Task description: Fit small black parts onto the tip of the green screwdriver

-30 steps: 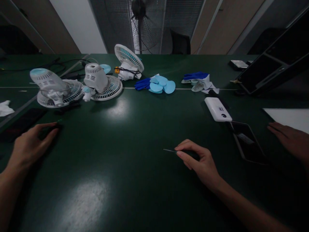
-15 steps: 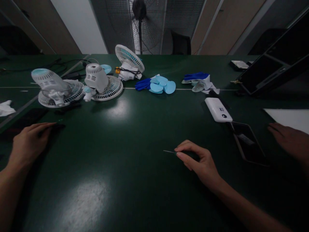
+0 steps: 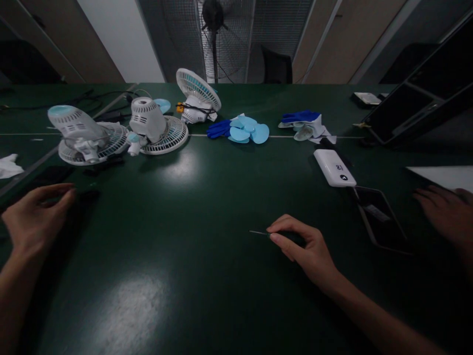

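Observation:
My right hand (image 3: 303, 246) is closed around a small screwdriver (image 3: 257, 232). Its thin metal shaft points left over the dark green table (image 3: 192, 212), and the fingers hide most of the dark handle. At the left, my left hand (image 3: 37, 217) is over the table with its fingers curled and the thumb a little apart from them. Nothing shows between them. Just right of its fingertips lies a dark object (image 3: 89, 196), too dim to name.
White desk fans (image 3: 79, 130), (image 3: 151, 125), (image 3: 197, 98) stand or lie at the back left. Blue fan blades (image 3: 248, 130) and gloves (image 3: 301, 117) lie behind. A white power bank (image 3: 334, 167) and a phone (image 3: 380, 217) are at right, near another person's hand (image 3: 447, 212).
My left hand has drawn back to the left, away from the dark object, which stays on the table. My right hand is almost still. The other person's hand has shifted slightly.

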Demonstrator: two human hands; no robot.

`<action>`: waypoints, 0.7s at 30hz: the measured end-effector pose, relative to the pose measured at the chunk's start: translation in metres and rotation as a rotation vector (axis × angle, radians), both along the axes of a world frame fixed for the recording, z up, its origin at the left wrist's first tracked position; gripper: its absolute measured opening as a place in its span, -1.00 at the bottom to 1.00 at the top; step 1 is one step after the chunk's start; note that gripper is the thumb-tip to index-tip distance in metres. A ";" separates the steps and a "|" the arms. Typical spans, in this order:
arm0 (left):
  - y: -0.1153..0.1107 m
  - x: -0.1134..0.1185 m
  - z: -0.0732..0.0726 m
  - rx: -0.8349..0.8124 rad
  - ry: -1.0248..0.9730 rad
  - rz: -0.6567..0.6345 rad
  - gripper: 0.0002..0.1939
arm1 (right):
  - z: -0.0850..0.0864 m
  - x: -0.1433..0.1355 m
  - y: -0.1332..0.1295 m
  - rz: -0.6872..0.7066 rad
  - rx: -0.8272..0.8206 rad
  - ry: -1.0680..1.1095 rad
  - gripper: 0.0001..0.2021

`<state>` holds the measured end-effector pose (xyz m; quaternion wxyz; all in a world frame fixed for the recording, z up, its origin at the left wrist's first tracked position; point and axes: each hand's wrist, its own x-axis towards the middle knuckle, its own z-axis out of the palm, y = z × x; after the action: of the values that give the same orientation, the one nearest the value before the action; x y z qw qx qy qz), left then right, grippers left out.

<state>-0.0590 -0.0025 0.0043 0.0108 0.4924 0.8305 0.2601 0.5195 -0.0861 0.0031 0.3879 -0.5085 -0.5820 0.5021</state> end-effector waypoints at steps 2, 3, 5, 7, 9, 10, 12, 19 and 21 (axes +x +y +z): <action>0.001 0.010 0.004 -0.034 -0.022 -0.038 -0.39 | -0.001 0.000 0.000 0.002 -0.010 0.002 -0.87; 0.001 0.014 0.005 -0.053 -0.021 -0.050 -0.39 | -0.002 0.001 0.000 0.002 -0.013 0.001 -0.87; 0.001 0.019 0.006 -0.065 -0.008 -0.060 -0.41 | -0.003 0.001 0.000 -0.007 -0.007 -0.003 -0.86; 0.001 0.020 0.006 -0.036 -0.009 -0.049 -0.42 | -0.004 0.001 0.000 -0.016 0.002 -0.009 -0.86; 0.000 0.018 0.004 0.008 -0.029 -0.049 -0.41 | -0.004 0.001 0.000 -0.017 0.004 -0.014 -0.86; 0.000 0.017 0.003 0.023 -0.038 -0.052 -0.41 | -0.004 0.001 0.000 -0.013 0.001 -0.016 -0.86; -0.001 0.015 0.001 0.023 -0.036 -0.078 -0.40 | -0.004 0.001 -0.001 -0.008 -0.005 -0.017 -0.86; -0.001 0.016 -0.002 0.008 -0.047 -0.092 -0.40 | -0.003 0.001 0.001 0.004 -0.020 -0.009 -0.86; -0.001 0.015 -0.003 0.034 -0.068 -0.104 -0.42 | -0.002 0.001 0.001 0.002 -0.019 -0.010 -0.87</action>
<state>-0.0440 -0.0035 0.0015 0.0442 0.5258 0.7985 0.2897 0.5206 -0.0847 0.0014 0.3798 -0.5143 -0.5794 0.5056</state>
